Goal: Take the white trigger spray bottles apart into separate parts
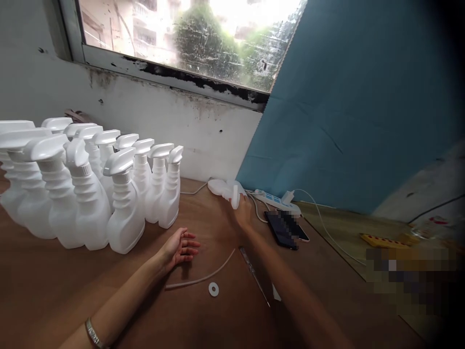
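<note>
A: Take the thin, pale, curved plastic tube (198, 281) on the brown wooden tabletop (145, 310) as the landmark. Where is the left hand (181, 249)?

B: Just beyond the tube's left part. Its fingers are loosely spread, the palm turned sideways, and it holds nothing. There is a silvery metal band (92, 333) on that wrist.

A: And the right hand (244, 207)?

B: Farther beyond the tube, past its right end, at a narrow, upright white plastic piece (235, 197). Most of the fingers are hidden, so I cannot tell how far they are closed or whether they grip anything.

A: What is next to that hand?

B: A translucent white plastic bottle (218, 187), lying low on the tabletop, well beyond the tube. I cannot tell whether the upright piece belongs to it.

A: What is close to the tube?

B: A flat white ring (210, 287) just on its near side, and a slim screwdriver with a clear handle (253, 271) just right of its right end.

A: Farther off?

B: White plastic spray bottles with curved trigger heads (125, 215) stand crowded together, beyond the tube and to its left. Right of it, beyond the screwdriver, lies a flat dark phone (278, 232).
</note>
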`<state>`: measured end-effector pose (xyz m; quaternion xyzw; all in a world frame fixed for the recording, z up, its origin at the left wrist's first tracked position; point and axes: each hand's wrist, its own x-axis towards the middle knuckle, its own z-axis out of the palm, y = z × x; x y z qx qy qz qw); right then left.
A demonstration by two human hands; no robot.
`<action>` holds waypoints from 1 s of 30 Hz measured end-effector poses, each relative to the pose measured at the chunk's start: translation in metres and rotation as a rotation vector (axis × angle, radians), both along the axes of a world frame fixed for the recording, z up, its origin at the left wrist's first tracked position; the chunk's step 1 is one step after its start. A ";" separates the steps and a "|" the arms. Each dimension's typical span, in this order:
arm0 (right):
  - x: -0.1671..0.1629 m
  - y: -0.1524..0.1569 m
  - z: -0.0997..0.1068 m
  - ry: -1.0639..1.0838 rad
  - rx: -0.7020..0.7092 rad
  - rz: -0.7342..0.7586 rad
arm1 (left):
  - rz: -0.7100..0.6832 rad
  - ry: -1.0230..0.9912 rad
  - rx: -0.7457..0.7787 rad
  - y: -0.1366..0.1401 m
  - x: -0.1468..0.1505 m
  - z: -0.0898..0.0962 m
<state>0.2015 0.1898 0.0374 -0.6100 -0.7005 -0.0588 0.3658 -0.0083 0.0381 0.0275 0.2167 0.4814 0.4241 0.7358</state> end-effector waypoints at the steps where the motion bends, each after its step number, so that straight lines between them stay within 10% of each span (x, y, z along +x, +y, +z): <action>1: -0.003 0.001 -0.003 -0.071 -0.035 0.017 | -0.003 0.005 0.002 0.000 0.000 0.000; 10: -0.016 -0.015 -0.013 -0.496 -0.138 0.126 | -0.056 0.105 0.074 -0.002 0.004 -0.003; 23: -0.008 -0.138 0.001 -0.621 0.149 0.445 | -0.266 -0.056 0.234 -0.017 0.009 0.008; 30: -0.035 -0.184 -0.004 -0.561 0.355 0.323 | -0.334 -0.009 0.265 -0.026 0.013 0.008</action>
